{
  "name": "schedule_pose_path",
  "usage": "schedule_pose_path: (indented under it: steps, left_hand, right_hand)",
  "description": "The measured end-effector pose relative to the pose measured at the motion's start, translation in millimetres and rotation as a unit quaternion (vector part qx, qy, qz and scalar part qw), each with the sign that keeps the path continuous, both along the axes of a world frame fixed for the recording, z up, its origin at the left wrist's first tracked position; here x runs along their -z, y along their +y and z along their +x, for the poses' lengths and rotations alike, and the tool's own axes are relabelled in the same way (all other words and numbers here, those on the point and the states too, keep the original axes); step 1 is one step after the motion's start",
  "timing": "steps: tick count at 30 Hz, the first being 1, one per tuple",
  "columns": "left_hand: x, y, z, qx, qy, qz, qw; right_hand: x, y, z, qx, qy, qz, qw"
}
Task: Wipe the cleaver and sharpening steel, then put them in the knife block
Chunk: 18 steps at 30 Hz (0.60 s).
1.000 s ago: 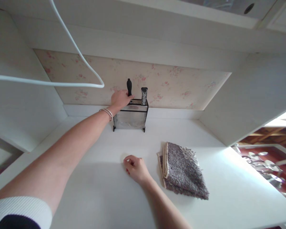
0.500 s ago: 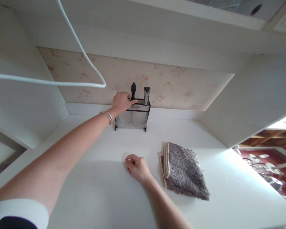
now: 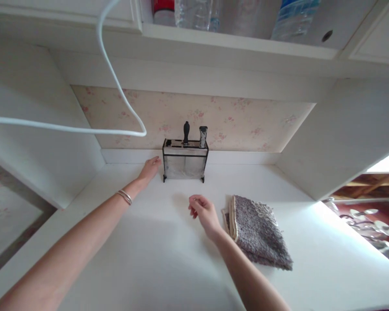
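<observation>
A knife block (image 3: 185,166) with clear front panels and a black frame stands upright against the back wall. A black handle (image 3: 186,131) and a grey-and-black handle (image 3: 203,136) stick up from its top. My left hand (image 3: 151,169), with metal bangles at the wrist, is beside the block's left side, fingers stretched towards it; whether they touch is unclear. Over the white counter, in front of the block, my right hand (image 3: 206,212) has its fingers curled in, and nothing shows in them. A folded grey shaggy mat (image 3: 261,229) lies to the right of that hand.
A white cable (image 3: 116,82) hangs across the upper left. Plastic bottles (image 3: 194,15) stand in the cabinet overhead. White side panels (image 3: 327,134) flank the white counter (image 3: 142,259), and floral wallpaper (image 3: 233,119) covers the back wall.
My left hand has left the top of the knife block and moved down to its left side. My right hand has lifted and shifted forward and right. The view has tilted up.
</observation>
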<state>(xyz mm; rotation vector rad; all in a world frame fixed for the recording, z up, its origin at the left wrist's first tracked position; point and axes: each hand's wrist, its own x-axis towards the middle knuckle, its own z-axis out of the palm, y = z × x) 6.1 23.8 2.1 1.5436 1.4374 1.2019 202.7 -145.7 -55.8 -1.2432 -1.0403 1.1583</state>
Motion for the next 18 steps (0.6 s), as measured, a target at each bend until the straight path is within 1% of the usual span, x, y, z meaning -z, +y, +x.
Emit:
schedule_pose_path:
  steps: [1, 3, 6, 7, 9, 11, 13, 15, 18]
  left_hand:
    - [2.3, -4.5, -0.3, 0.025, -0.006, -0.016, 1.000]
    - [3.5, -12.3, 1.4, 0.081, -0.016, -0.040, 0.996]
    - [3.0, -21.1, 6.2, 0.158, -0.059, -0.081, 0.982]
    - [3.5, -23.4, 7.9, 0.173, -0.078, -0.093, 0.977]
    - [5.8, -27.5, 11.1, 0.181, -0.107, -0.110, 0.972]
    - [9.0, -31.5, 14.4, 0.178, -0.111, -0.119, 0.970]
    - [11.2, -36.2, 18.6, 0.183, -0.104, -0.128, 0.969]
    - [11.7, -41.6, 24.9, 0.199, -0.096, -0.133, 0.966]
    - [10.8, -49.2, 40.2, 0.231, -0.089, -0.136, 0.959]
  right_hand:
    - [-11.6, 11.5, 9.0, 0.040, 0.001, 0.008, 0.999]
    - [-35.3, 36.8, 28.6, 0.077, -0.004, 0.012, 0.997]
    - [-66.8, 72.2, 52.7, 0.087, -0.011, -0.003, 0.996]
    - [-75.2, 81.6, 57.7, 0.085, -0.014, -0.008, 0.996]
    - [-87.8, 95.8, 63.6, 0.074, -0.017, -0.010, 0.997]
    - [-95.1, 103.8, 66.9, 0.061, -0.021, -0.006, 0.998]
    - [-97.7, 106.1, 71.3, 0.060, -0.026, -0.001, 0.998]
    - [-97.2, 103.5, 79.6, 0.073, -0.032, 0.001, 0.997]
    - [-95.2, 92.5, 99.6, 0.091, -0.042, -0.001, 0.995]
